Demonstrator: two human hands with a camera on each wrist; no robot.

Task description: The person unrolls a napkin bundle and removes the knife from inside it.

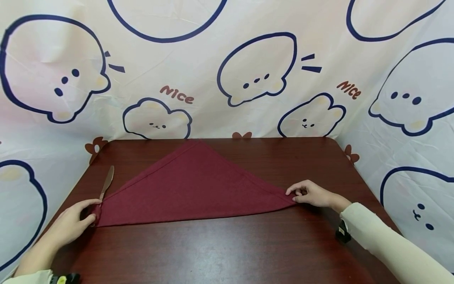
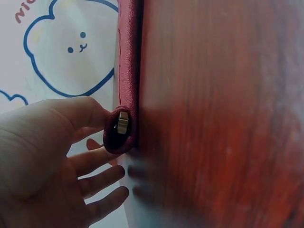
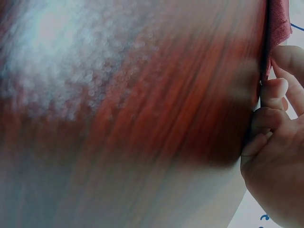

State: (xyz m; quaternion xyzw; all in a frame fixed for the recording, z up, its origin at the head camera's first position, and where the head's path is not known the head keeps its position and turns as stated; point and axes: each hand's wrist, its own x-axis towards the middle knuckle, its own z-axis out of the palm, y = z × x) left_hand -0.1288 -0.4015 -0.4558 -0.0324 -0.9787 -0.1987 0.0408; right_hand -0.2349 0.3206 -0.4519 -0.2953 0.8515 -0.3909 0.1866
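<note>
A dark red cloth napkin (image 1: 198,185) lies on the table as a broad triangle, its peak near the back edge. At its left corner the cloth is rolled round a knife (image 1: 108,179), whose blade sticks out of the roll's far end. My left hand (image 1: 71,221) grips this roll between thumb and fingers. In the left wrist view, a gold-coloured metal end (image 2: 122,124) shows inside the tube of cloth, and the lower fingers are spread apart. My right hand (image 1: 312,194) pinches the napkin's right corner, its other fingers curled near the tabletop.
The brown wooden table (image 1: 227,252) has rounded back corners. A pale curtain (image 1: 205,79) with blue cartoon outlines hangs behind it and along both sides. Light reflects off the front of the tabletop.
</note>
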